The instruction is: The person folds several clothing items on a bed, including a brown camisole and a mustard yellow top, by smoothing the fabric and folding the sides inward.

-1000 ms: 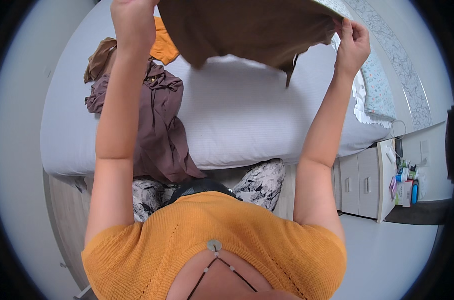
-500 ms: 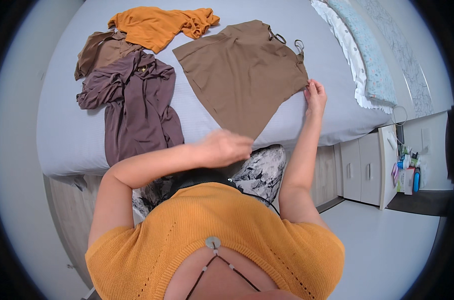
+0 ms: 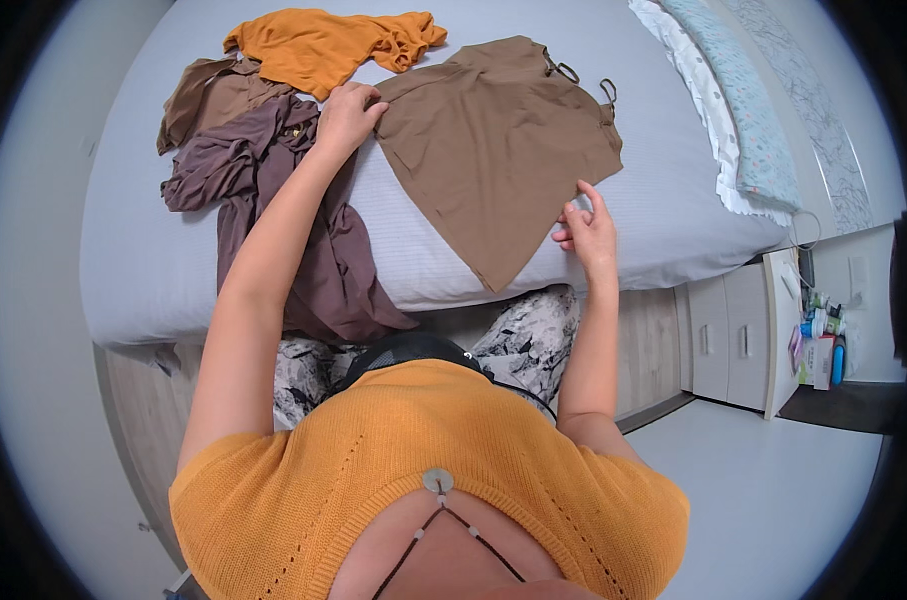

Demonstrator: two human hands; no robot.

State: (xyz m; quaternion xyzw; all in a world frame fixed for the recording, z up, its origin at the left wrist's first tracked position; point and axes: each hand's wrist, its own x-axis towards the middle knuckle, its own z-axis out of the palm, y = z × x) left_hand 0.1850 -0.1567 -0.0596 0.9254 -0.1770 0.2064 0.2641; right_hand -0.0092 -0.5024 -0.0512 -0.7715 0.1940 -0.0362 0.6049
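A brown camisole top [image 3: 493,150] with thin straps lies spread on the bed, its straps toward the far right and its hem toward the left and near side. My left hand [image 3: 347,120] has its fingers closed on the camisole's far left hem corner. Beside the garment's right edge, my right hand [image 3: 588,235] hovers with its index finger stretched out and the others loosely bent, holding nothing. Beneath my left forearm lies a crumpled purple-brown garment [image 3: 243,190], partly hidden by the arm, its lower end hanging over the bed's near edge.
An orange garment [image 3: 318,50] and a lighter brown one [image 3: 203,95] lie at the far left of the bed [image 3: 663,225]. A folded light-blue quilt [image 3: 748,110] runs along the right side. A white bedside cabinet [image 3: 728,340] with small items stands at the right.
My left hand has gone from the bed's near edge to the camisole's far left corner. My right hand has left the camisole's right side and moved nearer. The purple-brown garment's lower end has shifted right.
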